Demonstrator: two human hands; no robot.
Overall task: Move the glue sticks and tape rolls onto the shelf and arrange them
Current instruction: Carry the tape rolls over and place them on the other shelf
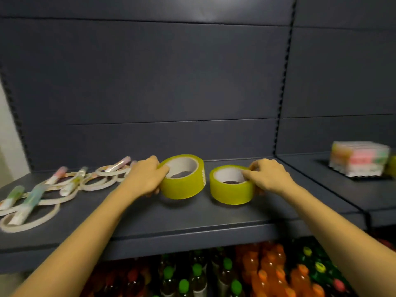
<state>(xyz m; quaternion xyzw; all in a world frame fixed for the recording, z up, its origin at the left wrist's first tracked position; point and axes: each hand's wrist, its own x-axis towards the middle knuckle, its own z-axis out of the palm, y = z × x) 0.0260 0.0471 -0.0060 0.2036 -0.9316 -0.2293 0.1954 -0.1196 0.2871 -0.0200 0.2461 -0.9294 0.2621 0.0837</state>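
Centre of frame: your left hand (pixel 145 176) grips the first yellow tape roll (pixel 184 186), thumb over its rim and fingers curled round its outer wall, the roll tilted over the grey shelf (pixel 192 217). Your right hand (pixel 267 175) pinches the rim of the second yellow tape roll (pixel 231 194), just to its right. At left, glue sticks (pixel 70 185) lie across thin tape rings (pixel 30 222) on the same shelf; bottles (pixel 214 275) stand below.
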